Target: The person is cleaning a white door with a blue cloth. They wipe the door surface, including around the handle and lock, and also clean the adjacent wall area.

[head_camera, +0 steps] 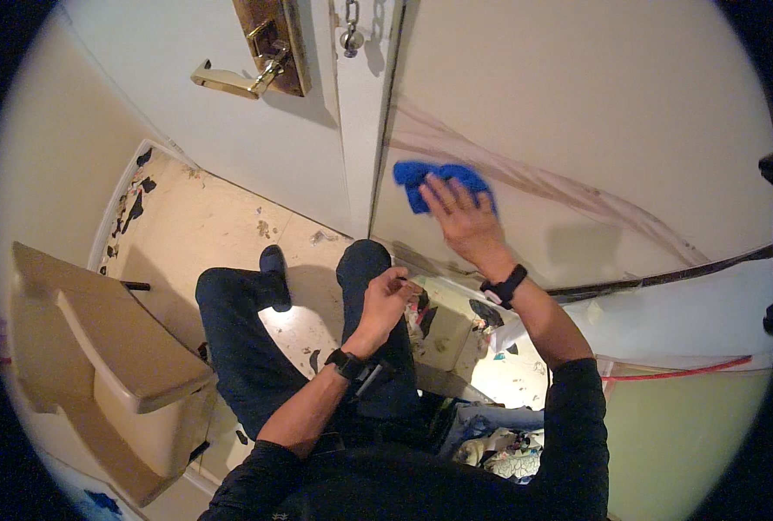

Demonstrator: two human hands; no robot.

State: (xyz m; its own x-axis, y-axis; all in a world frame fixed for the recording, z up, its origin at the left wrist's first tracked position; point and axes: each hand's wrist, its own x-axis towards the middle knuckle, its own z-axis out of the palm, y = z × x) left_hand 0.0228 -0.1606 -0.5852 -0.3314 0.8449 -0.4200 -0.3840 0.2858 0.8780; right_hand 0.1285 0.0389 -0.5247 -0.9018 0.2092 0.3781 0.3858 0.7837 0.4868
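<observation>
My right hand lies spread and palm down on a blue cloth, pressing it against a cream wall. Brownish smears run across that wall just above and to the right of the cloth. Over my raised knee, my left hand hovers with its fingers bent; whether something small and dark is between them cannot be told. Each wrist wears a dark band.
A white door with a brass lever handle stands upper left, a chain beside it. Dark scraps litter the tiled floor. A beige plastic chair or bin-like piece is at left, a red strip at right.
</observation>
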